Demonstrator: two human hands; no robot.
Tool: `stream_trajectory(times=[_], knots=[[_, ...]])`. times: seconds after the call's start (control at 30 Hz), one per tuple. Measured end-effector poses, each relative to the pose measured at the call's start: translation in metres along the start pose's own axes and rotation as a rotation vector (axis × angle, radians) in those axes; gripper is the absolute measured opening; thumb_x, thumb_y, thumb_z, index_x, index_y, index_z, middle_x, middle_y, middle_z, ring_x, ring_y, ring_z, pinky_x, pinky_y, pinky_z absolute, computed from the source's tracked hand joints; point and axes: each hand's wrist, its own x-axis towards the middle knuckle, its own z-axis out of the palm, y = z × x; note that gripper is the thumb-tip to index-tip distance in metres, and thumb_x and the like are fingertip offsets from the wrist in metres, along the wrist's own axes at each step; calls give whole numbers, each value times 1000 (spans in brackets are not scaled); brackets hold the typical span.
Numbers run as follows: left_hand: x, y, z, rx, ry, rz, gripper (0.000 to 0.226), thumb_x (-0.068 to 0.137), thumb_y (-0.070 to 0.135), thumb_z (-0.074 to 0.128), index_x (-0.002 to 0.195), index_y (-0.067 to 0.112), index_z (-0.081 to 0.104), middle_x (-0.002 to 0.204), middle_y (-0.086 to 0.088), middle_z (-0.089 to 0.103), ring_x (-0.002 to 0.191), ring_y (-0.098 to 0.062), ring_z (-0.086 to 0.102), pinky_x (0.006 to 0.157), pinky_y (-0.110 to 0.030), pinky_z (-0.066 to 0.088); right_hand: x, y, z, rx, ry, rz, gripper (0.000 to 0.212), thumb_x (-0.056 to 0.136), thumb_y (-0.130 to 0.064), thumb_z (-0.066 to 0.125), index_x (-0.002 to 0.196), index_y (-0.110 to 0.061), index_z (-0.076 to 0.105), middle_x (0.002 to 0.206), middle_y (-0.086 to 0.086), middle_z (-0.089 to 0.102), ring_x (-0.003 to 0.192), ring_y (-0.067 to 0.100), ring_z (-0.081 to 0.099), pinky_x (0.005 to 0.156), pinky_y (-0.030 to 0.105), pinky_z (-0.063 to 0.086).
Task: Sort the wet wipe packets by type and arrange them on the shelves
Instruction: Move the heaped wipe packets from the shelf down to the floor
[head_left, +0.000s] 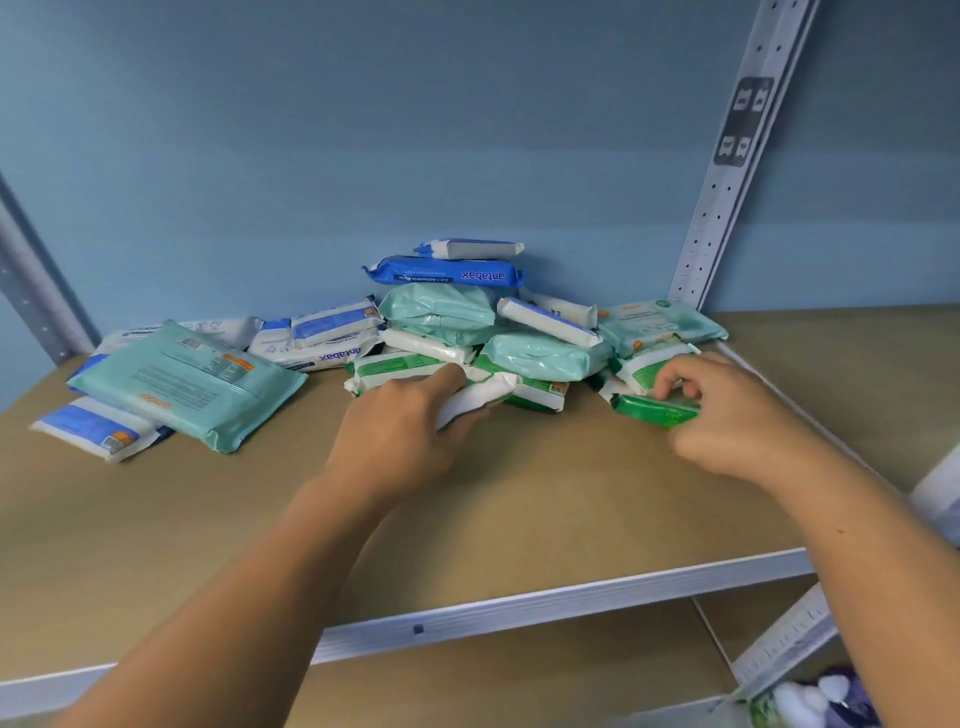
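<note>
Brown board forms the shelf (519, 493), where wet wipe packets (545, 356) lie heaped against the far blue wall (363, 156). Of the two hands, the left hand (400, 431) curls its fingers round a white packet (478, 397) at the heap's near edge. The right hand (727, 415) pinches a bright green packet (654, 410) at the heap's right end. A dark blue packet (447, 273) sits near the top, and a large mint packet (187, 384) lies to the left.

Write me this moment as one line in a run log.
step: sorting | left-hand grip: holds white packet | right-hand grip: pinches green packet | mixed pile: unsorted on shelf
</note>
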Motion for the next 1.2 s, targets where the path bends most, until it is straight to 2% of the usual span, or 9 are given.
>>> stream_trajectory(times=[0.3, 0.4, 0.47, 0.57, 0.67, 0.87, 1.0, 1.13, 1.2], knots=[[12, 30, 38, -67, -58, 186, 29, 90, 39, 47, 103, 16, 59, 101, 1, 66, 91, -27, 59, 64, -34, 39, 20, 25, 10, 183, 342, 129, 50, 66, -4, 58, 110, -28, 65, 116, -1, 45, 103, 24, 53, 88, 27, 43], [16, 31, 50, -90, -61, 142, 25, 93, 39, 54, 105, 17, 56, 108, 2, 63, 96, -27, 59, 70, -39, 47, 22, 28, 27, 158, 233, 133, 74, 72, 3, 58, 138, -30, 56, 142, -6, 40, 130, 23, 45, 106, 28, 36], [19, 28, 56, -101, -68, 127, 26, 97, 42, 54, 107, 18, 52, 113, 3, 57, 109, -26, 56, 79, -41, 48, 23, 28, 33, -7, 95, 166, 93, 70, 1, 54, 150, -42, 35, 162, -17, 18, 145, 25, 26, 112, 38, 25], [19, 24, 62, -27, -136, 105, 33, 98, 52, 41, 109, 21, 45, 127, 2, 47, 136, -27, 40, 100, -46, 40, 26, 28, 35, -174, -33, 161, 104, 66, -6, 48, 153, -51, 12, 163, -28, 5, 141, 23, 23, 106, 47, 26], [21, 23, 61, 2, -170, 57, 39, 95, 62, 35, 109, 26, 43, 120, 10, 48, 126, -18, 44, 95, -48, 40, 27, 27, 33, -174, -41, 167, 105, 63, -12, 51, 153, -49, 12, 159, -27, 19, 134, 23, 29, 95, 44, 27], [25, 33, 50, 94, -178, 24, 64, 90, 77, 28, 130, 31, 49, 122, 10, 55, 114, -21, 49, 89, -44, 35, 18, 15, 23, -340, -36, 158, 76, 73, -46, 70, 144, -36, 43, 143, -10, 44, 129, 25, 38, 89, 41, 29], [21, 42, 41, 98, -221, 39, 71, 89, 78, 25, 129, 29, 57, 114, 8, 60, 111, -22, 53, 89, -43, 33, 3, -1, 11, -399, -143, 161, 56, 69, -42, 63, 125, -34, 59, 129, -7, 53, 122, 24, 42, 91, 43, 30], [15, 45, 32, 103, -283, 53, 71, 87, 80, 21, 110, 29, 65, 100, 9, 59, 104, -19, 55, 82, -37, 31, -20, -17, -4, -383, -263, 109, 20, 68, -38, 71, 84, -25, 68, 88, -3, 66, 83, 18, 61, 70, 32, 46], [12, 47, 25, 121, -306, 83, 64, 89, 79, 22, 87, 27, 58, 88, 9, 52, 95, -19, 56, 75, -35, 30, -31, -25, -10, -302, -362, 93, 19, 71, -36, 76, 87, -25, 74, 83, -1, 69, 77, 17, 65, 65, 32, 53]])
